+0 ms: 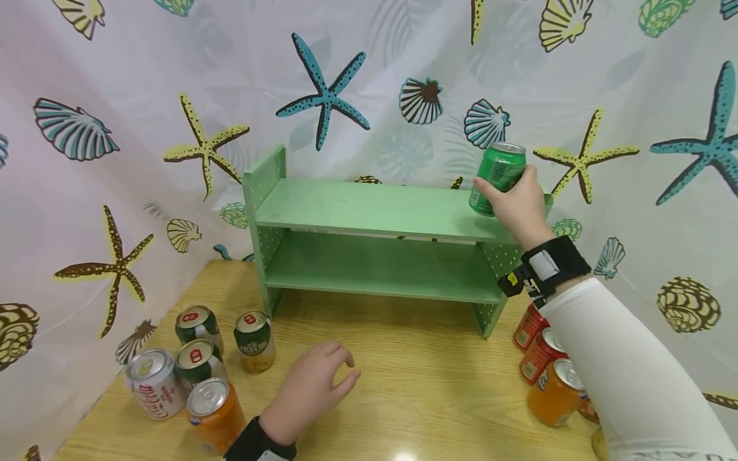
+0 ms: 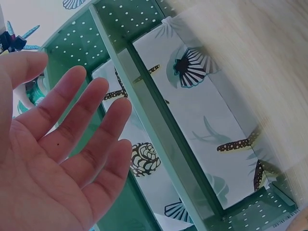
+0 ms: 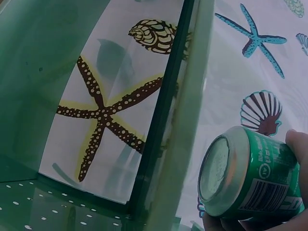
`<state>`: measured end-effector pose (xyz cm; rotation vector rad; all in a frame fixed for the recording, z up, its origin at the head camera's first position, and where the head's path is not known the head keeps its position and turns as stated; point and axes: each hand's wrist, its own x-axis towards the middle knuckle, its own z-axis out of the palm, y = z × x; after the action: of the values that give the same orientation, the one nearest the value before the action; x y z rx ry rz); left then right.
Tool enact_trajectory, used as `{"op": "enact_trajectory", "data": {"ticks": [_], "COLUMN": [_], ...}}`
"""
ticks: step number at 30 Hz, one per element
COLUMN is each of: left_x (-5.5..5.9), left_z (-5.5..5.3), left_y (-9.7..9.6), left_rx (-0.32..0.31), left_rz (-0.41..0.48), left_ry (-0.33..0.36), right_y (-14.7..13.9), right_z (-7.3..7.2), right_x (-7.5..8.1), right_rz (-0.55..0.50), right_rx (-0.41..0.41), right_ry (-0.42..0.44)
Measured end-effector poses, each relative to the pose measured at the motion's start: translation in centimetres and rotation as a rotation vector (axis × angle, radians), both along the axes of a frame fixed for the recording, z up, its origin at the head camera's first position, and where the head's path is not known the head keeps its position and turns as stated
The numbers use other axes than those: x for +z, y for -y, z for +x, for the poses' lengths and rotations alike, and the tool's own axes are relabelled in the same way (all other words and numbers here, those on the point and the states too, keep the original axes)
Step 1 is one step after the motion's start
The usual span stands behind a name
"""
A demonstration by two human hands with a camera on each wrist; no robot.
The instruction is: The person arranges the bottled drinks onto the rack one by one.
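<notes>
My right hand [image 1: 521,202] grips a green soda can [image 1: 499,174] over the right end of the green shelf's top board [image 1: 369,205]. The can leans slightly, its lid upward. In the right wrist view the can's [image 3: 250,173] silver base and barcode show, with the thumb and fingers around its side. My left hand [image 1: 314,384] hovers over the table in front of the shelf, holding nothing. The left wrist view shows its palm [image 2: 48,168] with the fingers spread and loosely bent. Nearest to it stands a dark green and gold can [image 1: 254,342].
At the left of the wooden table [image 1: 392,384] stand more green cans [image 1: 198,362], a white can [image 1: 154,384] and an orange can [image 1: 216,413]. Red cans [image 1: 542,355] and another orange can [image 1: 555,394] stand at the right, partly behind the right forearm. A patterned curtain [image 1: 357,83] hangs behind.
</notes>
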<state>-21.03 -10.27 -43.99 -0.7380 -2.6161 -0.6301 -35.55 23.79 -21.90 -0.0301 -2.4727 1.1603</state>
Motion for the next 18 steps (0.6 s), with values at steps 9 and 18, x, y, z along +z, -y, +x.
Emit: {"op": "enact_trajectory", "data": {"ticks": [9,18], "left_x": [0.16,0.13], "left_z": [0.09,0.26], "left_y": [-0.12,-0.05], "left_rx": [-0.002,-0.005], "left_rz": [-0.017,-0.016], "left_ry": [0.030,0.038], "right_y": [-0.53,-0.71], "right_z": [-0.71,-1.01], "right_x": [-0.18,-0.30], "right_rz": [0.024,0.031], "right_rx": [-0.046,-0.048], "right_ry": [0.037,0.054]}}
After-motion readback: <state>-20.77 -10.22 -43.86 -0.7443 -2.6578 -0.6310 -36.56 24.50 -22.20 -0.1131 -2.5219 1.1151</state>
